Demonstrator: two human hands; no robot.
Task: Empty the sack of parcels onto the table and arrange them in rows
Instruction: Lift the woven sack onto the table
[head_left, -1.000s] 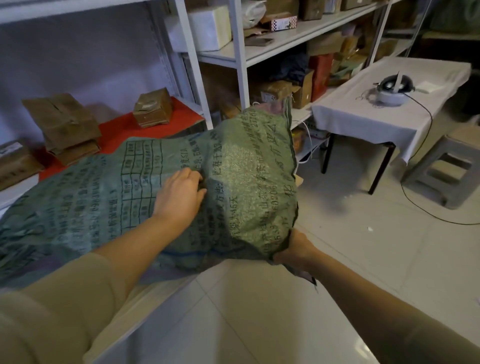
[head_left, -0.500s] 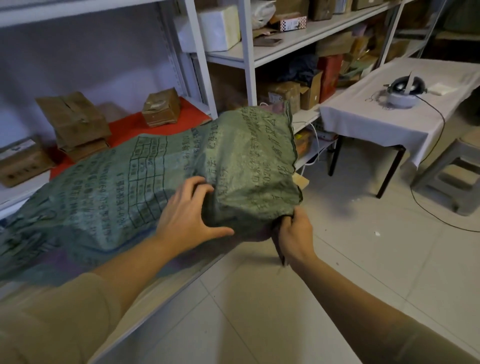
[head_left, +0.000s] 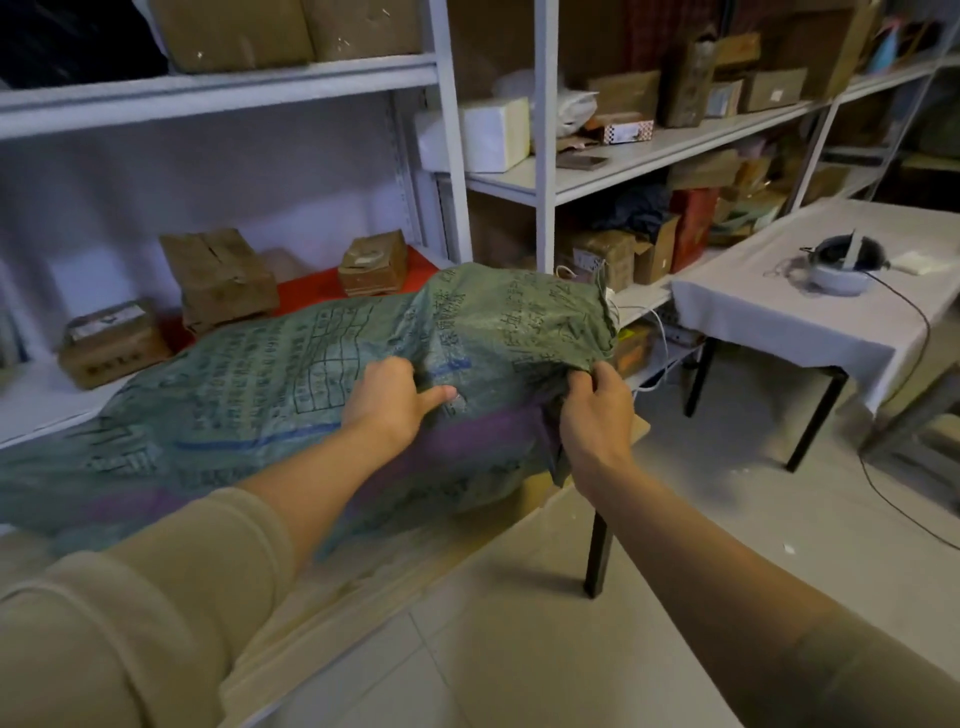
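The sack lies full along the table, its right end overhanging the table edge. The left hand clutches its upper fabric; the right hand pinches the end fold. Risk: the overhanging weight may slide the sack floorward.

Ahead of me white metal shelving crowded with cardboard boxes | pale wall behind its lower bay | to my right a small cloth-draped table | pale tiled floor below | light dim, even
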